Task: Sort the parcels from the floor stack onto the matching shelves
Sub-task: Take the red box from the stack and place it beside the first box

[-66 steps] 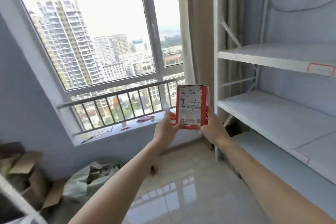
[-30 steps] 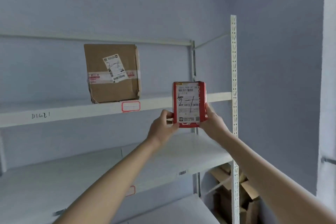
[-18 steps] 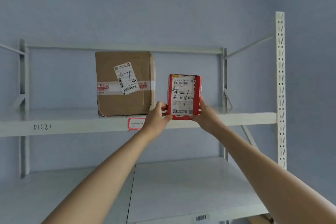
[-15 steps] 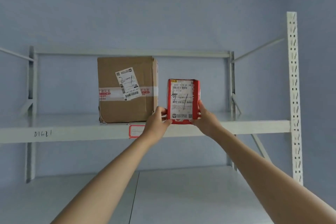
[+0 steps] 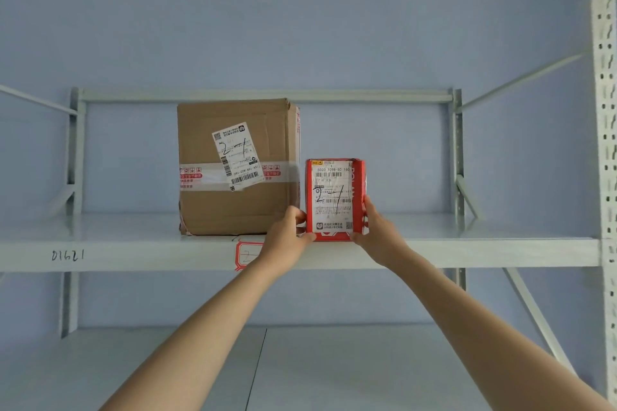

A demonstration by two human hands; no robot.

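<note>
Two hands hold one small red parcel (image 5: 335, 200) upright at the front edge of the upper shelf (image 5: 467, 252), its long axis vertical and its white shipping label facing the camera with "2-1" handwritten across it. Its bottom edge sits level with the shelf lip; whether it already rests on the shelf or hangs just off it cannot be told. The parcel stands just right of a larger brown cardboard box (image 5: 237, 167), near it but apart, whose tilted label carries the same "2-1".

The left hand (image 5: 287, 237) grasps the parcel's lower left corner, thumb on the front, fingers hidden behind. The right hand (image 5: 374, 230) clasps the lower right edge, fingertips out of sight behind the side. A red-bordered tag (image 5: 247, 255) on the shelf lip is partly covered by the left wrist. "D1621" is scrawled on the lip farther left.
</note>
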